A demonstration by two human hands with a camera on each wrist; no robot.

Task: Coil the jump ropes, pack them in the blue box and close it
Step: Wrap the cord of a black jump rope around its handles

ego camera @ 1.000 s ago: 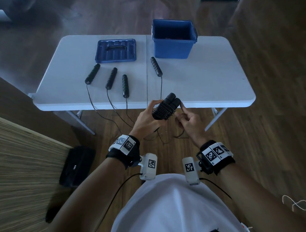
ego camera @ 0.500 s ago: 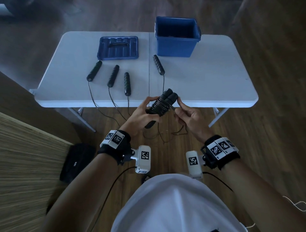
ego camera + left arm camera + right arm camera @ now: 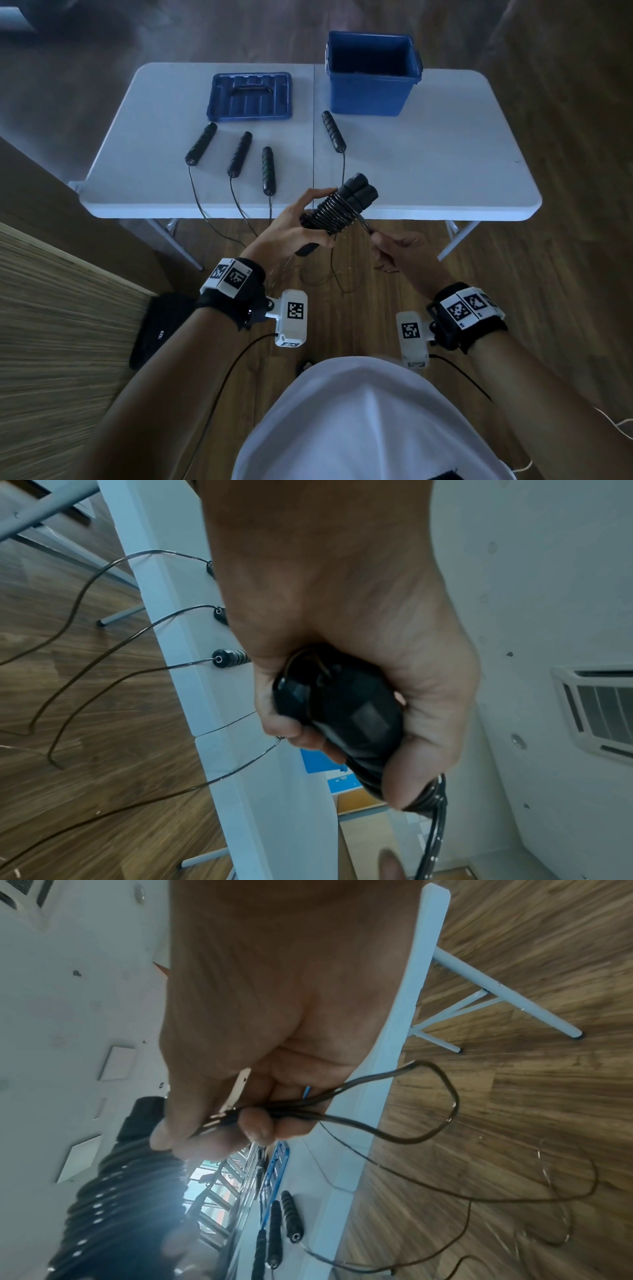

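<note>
Left hand: the left hand (image 3: 291, 229) is wrapped around a pair of black handles (image 3: 356, 193) held side by side, with cord (image 3: 330, 214) wound in tight turns around them; in the left wrist view the fingers (image 3: 421, 723) are seen curled round the bundle.

Right hand: the right hand (image 3: 404, 253) is held just to the right of the bundle, and the loose end of the cord is pinched between thumb and fingertips (image 3: 255, 1123); a doubled loop of it (image 3: 428, 1110) is seen hanging out of the grip in the right wrist view.

Bundle: it is held in the air over the near edge of the table (image 3: 445, 164), between the two hands, tilted with the handle ends pointing away and to the right.

Other ropes: four more handles (image 3: 269, 169) are laid on the table, three to the left of its centre seam and one (image 3: 333, 131) to the right; their cords are draped over the near edge to the floor.

Box: the blue box (image 3: 371, 89) is set open at the far side of the table, well apart from both hands.

Lid: the lid (image 3: 250, 96) is laid flat to the left of the box, apart from it.

Floor: a black bag (image 3: 161, 329) is seen beside the person's left arm.
</note>
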